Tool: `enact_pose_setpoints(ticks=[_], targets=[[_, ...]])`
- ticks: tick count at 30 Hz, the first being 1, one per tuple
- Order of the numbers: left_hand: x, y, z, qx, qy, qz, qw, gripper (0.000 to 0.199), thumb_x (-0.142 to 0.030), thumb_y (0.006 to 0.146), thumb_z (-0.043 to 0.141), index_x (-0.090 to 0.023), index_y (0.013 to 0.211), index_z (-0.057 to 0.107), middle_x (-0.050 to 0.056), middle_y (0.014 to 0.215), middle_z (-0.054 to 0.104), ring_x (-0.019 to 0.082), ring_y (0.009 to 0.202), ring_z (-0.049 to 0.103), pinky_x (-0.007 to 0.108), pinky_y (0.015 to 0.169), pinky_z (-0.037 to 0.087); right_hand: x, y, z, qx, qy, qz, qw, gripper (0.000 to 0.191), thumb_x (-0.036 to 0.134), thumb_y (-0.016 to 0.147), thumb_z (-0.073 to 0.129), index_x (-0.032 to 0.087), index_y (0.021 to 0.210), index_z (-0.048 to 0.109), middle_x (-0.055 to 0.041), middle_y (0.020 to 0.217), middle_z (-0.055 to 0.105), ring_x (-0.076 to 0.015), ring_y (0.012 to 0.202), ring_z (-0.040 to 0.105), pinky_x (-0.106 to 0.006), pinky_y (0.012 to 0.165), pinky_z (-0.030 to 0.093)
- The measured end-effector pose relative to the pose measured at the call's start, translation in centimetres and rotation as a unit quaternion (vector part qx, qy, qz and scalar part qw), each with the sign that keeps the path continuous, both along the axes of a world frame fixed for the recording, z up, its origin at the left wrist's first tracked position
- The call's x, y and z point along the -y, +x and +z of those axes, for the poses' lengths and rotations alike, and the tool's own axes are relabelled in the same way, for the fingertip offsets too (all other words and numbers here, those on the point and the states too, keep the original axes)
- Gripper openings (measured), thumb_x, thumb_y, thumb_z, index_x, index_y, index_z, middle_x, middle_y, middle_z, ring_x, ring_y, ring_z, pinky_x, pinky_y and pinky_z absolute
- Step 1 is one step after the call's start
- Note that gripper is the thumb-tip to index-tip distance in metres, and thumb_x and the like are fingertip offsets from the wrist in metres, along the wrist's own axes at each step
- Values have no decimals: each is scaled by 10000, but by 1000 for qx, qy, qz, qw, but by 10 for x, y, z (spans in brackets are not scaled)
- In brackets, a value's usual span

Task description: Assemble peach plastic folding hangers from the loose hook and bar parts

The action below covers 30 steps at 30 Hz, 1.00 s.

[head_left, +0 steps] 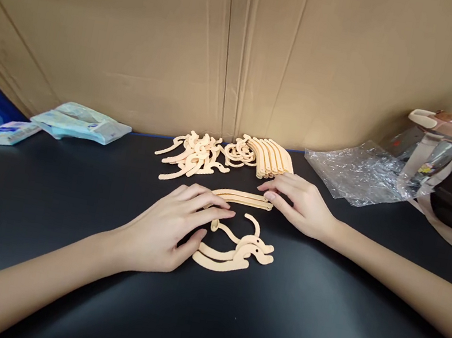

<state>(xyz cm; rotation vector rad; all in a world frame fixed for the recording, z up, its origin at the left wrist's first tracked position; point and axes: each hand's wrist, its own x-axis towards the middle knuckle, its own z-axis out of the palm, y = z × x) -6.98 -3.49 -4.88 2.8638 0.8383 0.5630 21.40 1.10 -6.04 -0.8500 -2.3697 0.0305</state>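
My left hand [171, 229] hovers palm down with its fingers apart, its thumb tip close to two beige pieces shaped like an animal's neck and head [232, 254]. A thin curved beige hook [252, 224] and a wavy piece with a round end [226, 229] lie beside them. Beyond the left fingers, two long, slightly bent beige strips [242, 196] lie side by side. At their right end is my right hand [299, 202], thumb and fingertips apart, with the thumb touching or nearly touching a strip. Whether the left fingers touch the strips' other end is hidden.
At the back of the black table [98, 298] lie a loose heap of beige pieces [197, 155], several curled hooks [240, 151] and stacked strips [272, 157]. A tissue pack [81, 121] is left; clear plastic bag [352, 168] and strapped bottle [435, 147] are right. Cardboard [145, 32] stands behind.
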Motion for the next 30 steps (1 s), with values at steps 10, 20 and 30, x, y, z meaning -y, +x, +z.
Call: enact_pose_setpoints(ticks=[10, 20, 30], targets=[[-2, 0, 1, -10, -22, -17, 1000, 226, -164, 1009, 466, -230, 1180, 599, 14, 1132, 633, 172, 1036, 513, 301, 899, 395, -2, -1, -1, 11, 28, 16, 999, 250, 273, 1011, 476, 153, 918, 676, -40, 830, 698, -168, 786, 623, -300, 763, 440], [-2, -1, 0, 2, 12, -21, 1000, 201, -120, 1002, 453, -203, 1157, 552, 42, 1126, 577, 171, 964, 518, 294, 830, 434, 4, -3, 2, 4, 147, 48, 988, 189, 244, 987, 508, 154, 916, 659, -23, 748, 675, -145, 685, 587, -295, 698, 417], [1, 0, -3, 95, 122, -7, 988, 173, -80, 981, 493, -171, 1091, 590, 48, 1066, 567, 132, 921, 580, 244, 793, 483, 14, -6, 13, 15, 220, 16, 975, 242, 370, 954, 585, 146, 903, 663, -13, 698, 663, -146, 653, 586, -306, 634, 392]])
